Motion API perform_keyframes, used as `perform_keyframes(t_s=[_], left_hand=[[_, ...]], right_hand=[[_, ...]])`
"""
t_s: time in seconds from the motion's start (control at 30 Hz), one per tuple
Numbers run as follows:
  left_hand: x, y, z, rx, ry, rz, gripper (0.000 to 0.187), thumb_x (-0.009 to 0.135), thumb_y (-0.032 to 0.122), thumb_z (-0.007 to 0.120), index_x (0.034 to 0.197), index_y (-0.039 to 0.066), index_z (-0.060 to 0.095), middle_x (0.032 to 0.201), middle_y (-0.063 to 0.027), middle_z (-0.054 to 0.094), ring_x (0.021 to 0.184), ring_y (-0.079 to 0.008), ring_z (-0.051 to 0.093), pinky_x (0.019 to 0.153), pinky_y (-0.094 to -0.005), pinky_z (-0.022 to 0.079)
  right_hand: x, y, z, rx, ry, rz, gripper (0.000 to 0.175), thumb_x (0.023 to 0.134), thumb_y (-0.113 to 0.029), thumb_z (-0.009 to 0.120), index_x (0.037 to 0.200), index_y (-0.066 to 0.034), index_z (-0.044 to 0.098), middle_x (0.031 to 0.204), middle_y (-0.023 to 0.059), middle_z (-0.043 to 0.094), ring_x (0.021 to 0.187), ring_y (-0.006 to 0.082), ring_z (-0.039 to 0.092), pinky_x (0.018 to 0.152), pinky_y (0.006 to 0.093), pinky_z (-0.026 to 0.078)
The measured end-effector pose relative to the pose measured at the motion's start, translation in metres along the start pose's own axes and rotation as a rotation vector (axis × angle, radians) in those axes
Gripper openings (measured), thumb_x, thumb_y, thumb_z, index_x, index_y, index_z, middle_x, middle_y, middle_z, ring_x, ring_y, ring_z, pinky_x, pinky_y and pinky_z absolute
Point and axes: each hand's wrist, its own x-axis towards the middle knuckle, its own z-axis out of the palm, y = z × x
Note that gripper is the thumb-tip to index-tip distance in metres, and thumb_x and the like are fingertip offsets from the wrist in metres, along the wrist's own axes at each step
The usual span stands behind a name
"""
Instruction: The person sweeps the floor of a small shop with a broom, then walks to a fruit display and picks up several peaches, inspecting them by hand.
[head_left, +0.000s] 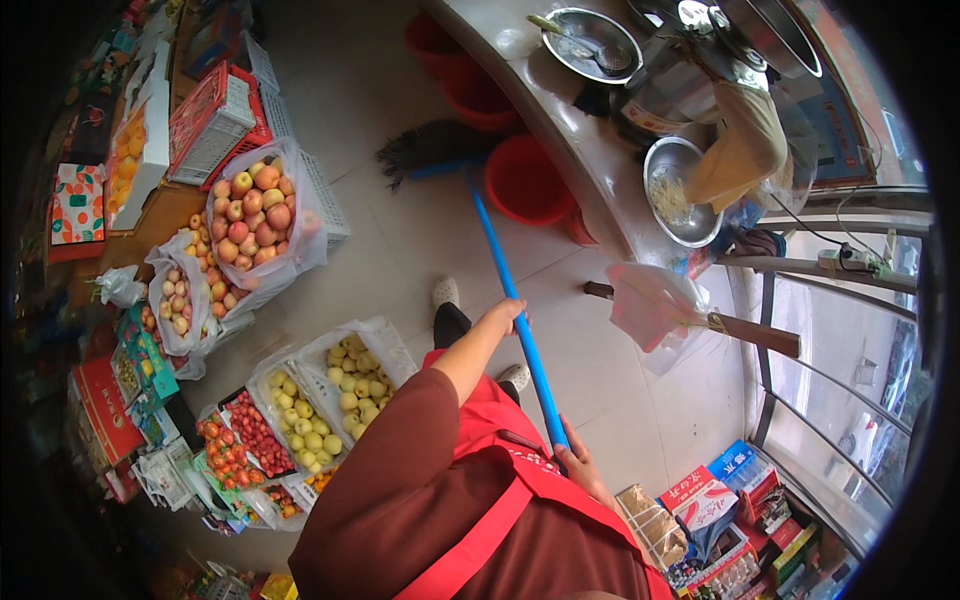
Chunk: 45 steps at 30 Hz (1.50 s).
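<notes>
A blue broom handle (493, 236) runs from my waist out across the tiled floor. Its blue crossbar (439, 169) and dark bristles (416, 146) lie beside the red buckets. My left hand (511, 315) is wrapped around the middle of the handle. Close to my red apron (487, 409), my right hand (581, 459) holds the handle's near end; some of its fingers are hidden.
Red buckets (525, 180) stand under a curved counter (555, 127) bearing metal bowls (682, 191). Crates of apples (255, 214) and yellow-green fruit (304, 424) line the left. A plastic bag (660, 307) hangs by a wooden bar (754, 334). Boxes (697, 499) sit lower right.
</notes>
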Motion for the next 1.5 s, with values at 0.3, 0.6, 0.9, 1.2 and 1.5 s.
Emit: perform_keyframes(t_s=[0.3,0.6,0.9,1.2,1.5], left_hand=[[0.004,-0.174,-0.007,-0.118,-0.113,-0.361,0.022,0.101,0.031,0.052,0.105,0.01,0.051,0.091,-0.0101,0.06,0.084,-0.0323,0.063,0.083,-0.0571,0.052],[0.003,-0.15,-0.008,-0.087,-0.091,-0.38,0.023,0.095,0.016,0.06,0.114,0.011,0.048,0.092,-0.0091,0.056,0.071,-0.0279,0.062,0.061,-0.0462,0.057],[-0.05,0.085,-0.141,-0.117,-0.192,0.698,0.034,0.098,0.029,0.057,0.128,0.014,0.051,0.11,-0.0007,0.061,0.095,-0.0159,0.059,0.074,-0.0356,0.05],[-0.071,0.002,-0.34,-0.533,0.259,0.603,0.041,0.097,0.022,0.06,0.137,0.015,0.05,0.113,-0.013,0.066,0.095,-0.021,0.069,0.071,-0.0326,0.058],[-0.04,-0.192,-0.405,-0.417,0.767,0.123,0.015,0.095,0.024,0.056,0.101,0.012,0.062,0.068,-0.0097,0.065,0.045,-0.0236,0.056,0.038,-0.0367,0.043]], right_hand=[[-0.121,0.001,-0.057,-0.16,-0.048,0.164,0.063,0.098,-0.008,0.058,0.153,-0.0041,0.029,0.143,0.0104,0.048,0.126,0.013,0.047,0.105,0.0276,0.039],[-0.073,0.013,-0.055,-0.388,0.05,-0.027,0.065,0.096,-0.006,0.06,0.153,-0.0038,0.029,0.128,0.0084,0.058,0.111,0.0113,0.055,0.094,0.0267,0.046],[0.185,-0.113,0.1,-0.229,-0.23,0.056,0.065,0.099,-0.014,0.055,0.155,-0.0143,0.022,0.061,0.006,0.05,0.035,0.0143,0.041,0.033,0.0305,0.033],[0.472,-0.314,0.33,-0.213,-0.23,0.012,0.045,0.097,-0.021,0.056,0.139,-0.0268,0.04,0.07,0.0018,0.047,0.05,0.0095,0.043,0.042,0.0253,0.042],[0.458,-0.265,0.303,-0.352,-0.201,-0.055,0.057,0.098,-0.02,0.052,0.149,-0.032,0.03,0.068,0.0033,0.046,0.047,0.011,0.043,0.04,0.0282,0.04]])
